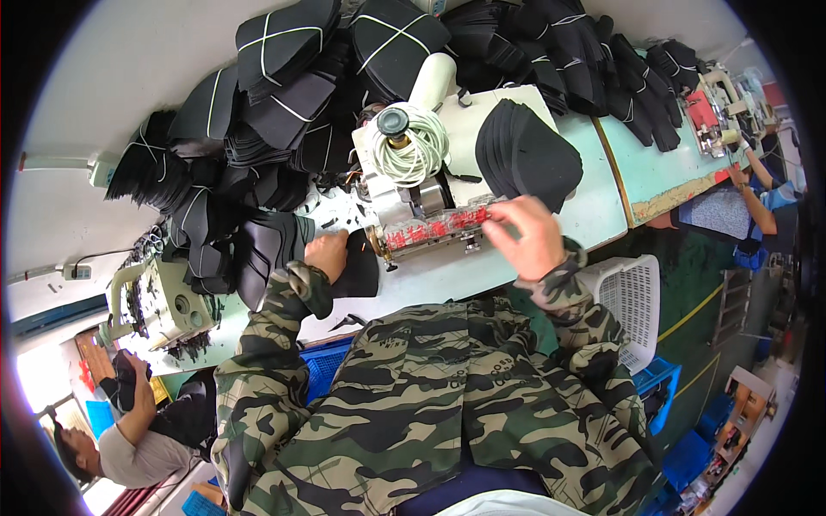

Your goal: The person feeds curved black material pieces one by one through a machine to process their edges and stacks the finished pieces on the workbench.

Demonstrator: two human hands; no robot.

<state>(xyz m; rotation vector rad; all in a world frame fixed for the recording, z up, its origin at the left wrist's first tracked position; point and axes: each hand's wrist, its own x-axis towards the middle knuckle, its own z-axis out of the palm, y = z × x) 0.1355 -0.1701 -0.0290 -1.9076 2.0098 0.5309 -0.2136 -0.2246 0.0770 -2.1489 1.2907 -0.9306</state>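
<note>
Two hands in camouflage sleeves reach forward over the pale worktop (447, 275). The left hand (327, 254) lies flat, fingers curled down on a flat black fabric piece (360, 268) beside the white sewing machine (413, 185). The right hand (527, 234), wrist bent, pinches the machine's red-marked front edge (434, 229) with loosely curled fingers.

A: Where's the head cam sitting?

B: It's riding on the person's head, looking steeply down over the camouflage jacket (430, 404) at the sewing machine (413, 185) on the worktable (594, 215).

A: How near?

B: It's sitting close, with the left hand (327, 254) and right hand (525, 232) filling the centre. The fisheye is bending the table edges, and the whole scene is appearing tilted.

A: Any second view overlapping?

B: Only one view is showing.
</note>
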